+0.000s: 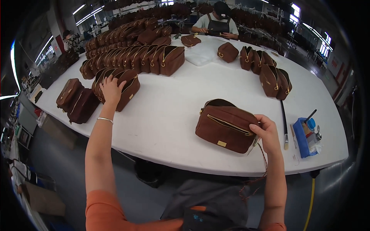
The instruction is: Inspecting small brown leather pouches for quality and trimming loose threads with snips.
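Right hand (266,133): thumb and fingers closed on the right end of a brown zip bag (220,131), which rests on the white worktop (165,127) just left of that hand. Left hand (111,90): fingers spread, half-curled, over a cluster of brown bags (128,98); cannot tell if one is gripped. Beyond it, long bag rows (135,59). Right of right hand: brush (284,123), then blue box (301,140).
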